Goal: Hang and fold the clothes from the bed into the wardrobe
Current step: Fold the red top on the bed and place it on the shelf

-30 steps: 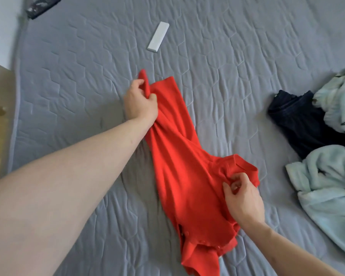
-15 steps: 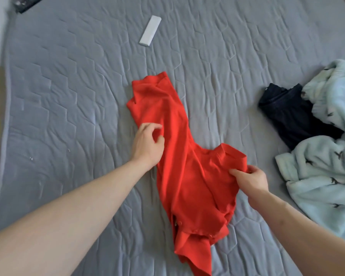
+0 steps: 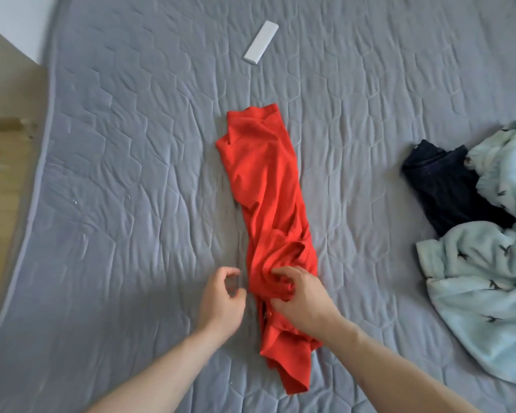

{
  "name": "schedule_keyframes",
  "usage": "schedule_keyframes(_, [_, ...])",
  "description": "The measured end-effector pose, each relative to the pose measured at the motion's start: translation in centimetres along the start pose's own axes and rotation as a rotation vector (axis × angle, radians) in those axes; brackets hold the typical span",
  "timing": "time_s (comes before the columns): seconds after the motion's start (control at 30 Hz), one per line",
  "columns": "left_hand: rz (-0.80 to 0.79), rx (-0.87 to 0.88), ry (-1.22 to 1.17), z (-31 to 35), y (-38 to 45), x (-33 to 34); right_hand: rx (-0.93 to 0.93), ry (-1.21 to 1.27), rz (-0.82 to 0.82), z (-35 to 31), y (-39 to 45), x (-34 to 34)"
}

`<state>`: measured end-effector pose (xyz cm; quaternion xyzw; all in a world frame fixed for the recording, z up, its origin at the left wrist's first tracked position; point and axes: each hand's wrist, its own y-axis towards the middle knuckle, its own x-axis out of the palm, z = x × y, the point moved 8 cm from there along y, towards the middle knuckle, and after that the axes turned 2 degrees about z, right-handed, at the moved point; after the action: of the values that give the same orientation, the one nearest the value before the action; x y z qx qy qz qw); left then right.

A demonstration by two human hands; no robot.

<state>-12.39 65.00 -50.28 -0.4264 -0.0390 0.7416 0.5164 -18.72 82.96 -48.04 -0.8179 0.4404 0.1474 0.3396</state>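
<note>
Both hands sit low in the view. Left hand (image 3: 221, 302) hovers just beside the red shirt (image 3: 268, 204), fingers loosely curled and grasping nothing, apart from the cloth. Right hand (image 3: 304, 302) lies on the near part of the shirt, fingers and thumb curled into a bunch of the red fabric, pinching it. To the far left a strip of wooden floor (image 3: 3, 180) shows past the edge of the bed (image 3: 131, 174), which wears a grey quilted cover. On the bed the shirt lies folded into a long narrow strip, running away from the person near the middle. Beyond it lies a small white flat bar (image 3: 260, 42). At the right, well apart from the shirt, a dark navy garment (image 3: 447, 192) lies partly under a pale blue fleece garment (image 3: 489, 281) with small dark marks.
</note>
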Motion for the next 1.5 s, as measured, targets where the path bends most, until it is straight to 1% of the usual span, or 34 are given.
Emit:
schedule_keyframes(0.03, [-0.022, -0.076, -0.020, -1.2, -0.7, 0.5, 0.003, 0.010, -0.051, 0.1, -0.2, 1.0])
schedule_keyframes(0.07, [-0.048, -0.156, -0.034, -2.4, -1.5, 1.1, 0.013, 0.052, -0.056, 0.1, -0.5, 1.5])
schedule_keyframes(0.1, [-0.085, -0.241, -0.055, -3.6, -2.3, 1.8, 0.038, 0.111, -0.010, 0.2, -0.8, 1.3])
schedule_keyframes(0.17, [-0.192, -0.397, -0.140, -5.3, -4.1, 3.5, 0.105, 0.183, 0.194, 1.4, -1.6, -0.1])
schedule_keyframes(0.2, [-0.249, -0.446, -0.178, -5.7, -4.9, 4.3, 0.141, 0.171, 0.314, 2.2, -2.3, -1.1])
schedule_keyframes(0.23, [-0.306, -0.469, -0.202, -5.9, -5.6, 5.2, 0.198, 0.146, 0.411, 3.3, -3.0, -2.0])
schedule_keyframes(0.27, [-0.360, -0.479, -0.223, -5.9, -6.2, 6.0, 0.292, 0.139, 0.458, 4.6, -3.8, -2.5])
schedule_keyframes(0.3, [-0.397, -0.488, -0.255, -5.9, -6.6, 6.7, 0.426, 0.168, 0.440, 6.2, -4.3, -2.5])
schedule_keyframes(0.37, [-0.394, -0.519, -0.357, -6.0, -6.9, 7.8, 0.698, 0.308, 0.316, 9.0, -5.2, -1.3])
schedule_keyframes(0.4, [-0.372, -0.536, -0.401, -6.0, -6.7, 8.1, 0.784, 0.372, 0.257, 9.7, -5.5, -0.7])
schedule_keyframes(0.43, [-0.351, -0.549, -0.427, -6.0, -6.5, 8.4, 0.831, 0.422, 0.215, 10.0, -5.6, -0.2])
schedule_keyframes(0.5, [-0.320, -0.564, -0.437, -5.8, -6.0, 8.5, 0.838, 0.495, 0.181, 10.3, -5.3, 0.2])
schedule_keyframes(0.6, [-0.257, -0.560, -0.423, -5.9, -5.5, 7.9, 0.782, 0.559, 0.153, 9.9, -4.4, 0.7])
schedule_keyframes(0.7, [-0.224, -0.505, -0.344, -6.5, -5.3, 7.4, 0.755, 0.545, 0.140, 9.7, -4.6, 1.3])
schedule_keyframes(0.77, [-0.221, -0.503, -0.315, -6.9, -5.7, 7.3, 0.759, 0.576, 0.138, 9.9, -5.7, 1.9])
schedule_keyframes(0.87, [-0.258, -0.528, -0.255, -7.4, -7.3, 7.1, 0.777, 0.575, 0.109, 10.1, -8.4, 2.7])
schedule_keyframes(1.03, [-0.367, -0.610, -0.190, -9.5, -12.7, 5.7, 0.845, 0.406, 0.032, 10.7, -13.6, 4.0])
schedule_keyframes(1.17, [-0.453, -0.691, -0.205, -12.1, -18.3, 4.6, 0.899, 0.252, -0.083, 10.7, -18.9, 5.6])
schedule_keyframes(1.27, [-0.511, -0.743, -0.191, -13.6, -21.7, 4.0, 0.938, 0.217, -0.140, 10.0, -22.5, 6.3])
schedule_keyframes(1.37, [-0.525, -0.775, -0.206, -13.8, -23.8, 3.0, 0.957, 0.232, -0.148, 8.9, -24.5, 6.2])
schedule_keyframes(1.5, [-0.503, -0.700, -0.135, -11.4, -22.8, 1.1, 0.969, 0.277, -0.094, 6.9, -24.0, 4.2])
